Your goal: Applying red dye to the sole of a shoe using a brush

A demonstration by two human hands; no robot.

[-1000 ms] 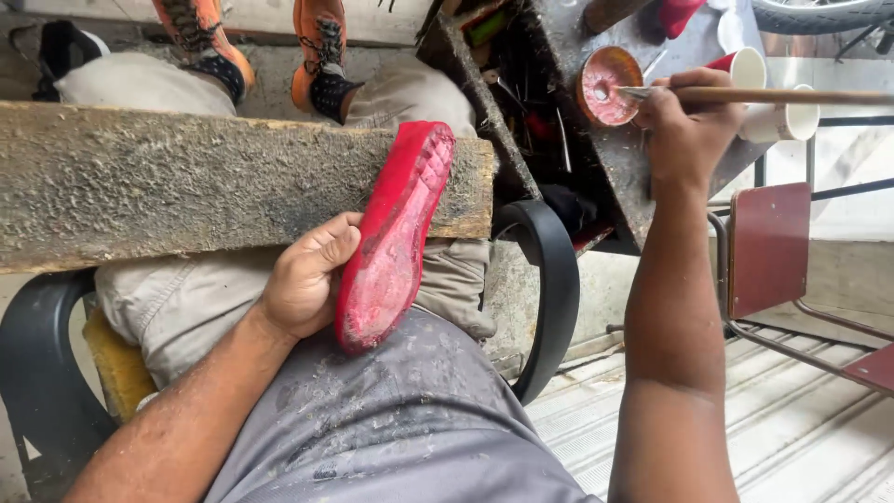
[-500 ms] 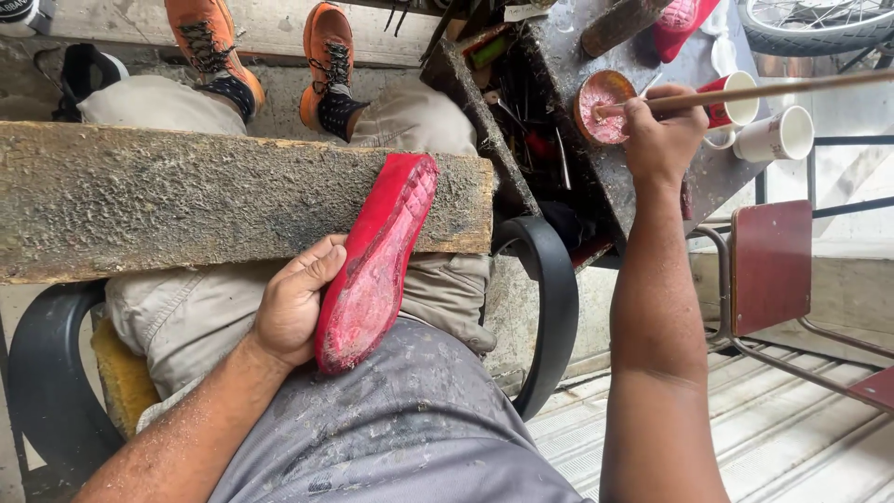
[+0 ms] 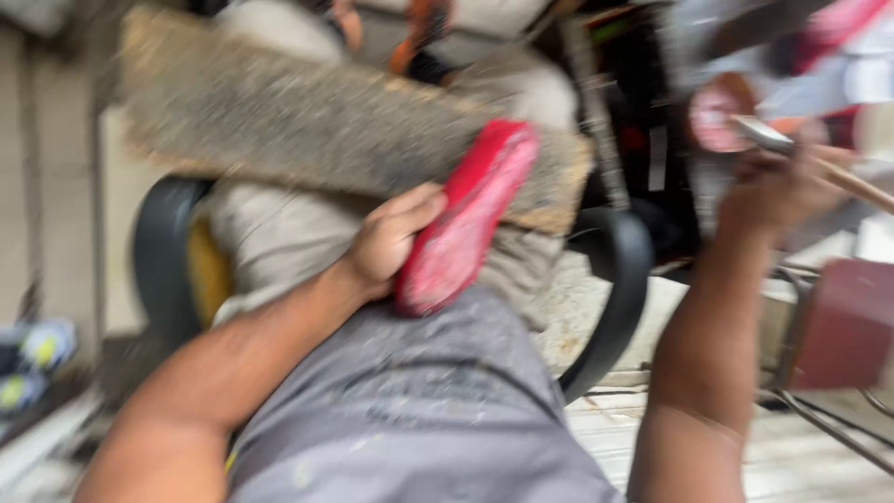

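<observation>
Red shoe sole point(image 3: 466, 219), long and flat, lies slanted across my lap, its upper end leaning on the rough grey plank point(image 3: 307, 121) that spans the black chair arms point(image 3: 610, 298). My left hand point(image 3: 391, 237) holds the sole along its left edge, thumb and fingers wrapped against it, so that grip is closed on the sole. My right hand point(image 3: 778, 186) is raised at the far right, its grip closed around a thin wooden stick point(image 3: 852, 186) with a flat metal end, near a small round tin point(image 3: 722, 112) holding pinkish stuff. Motion blur smears everything, so finer detail is unclear.
</observation>
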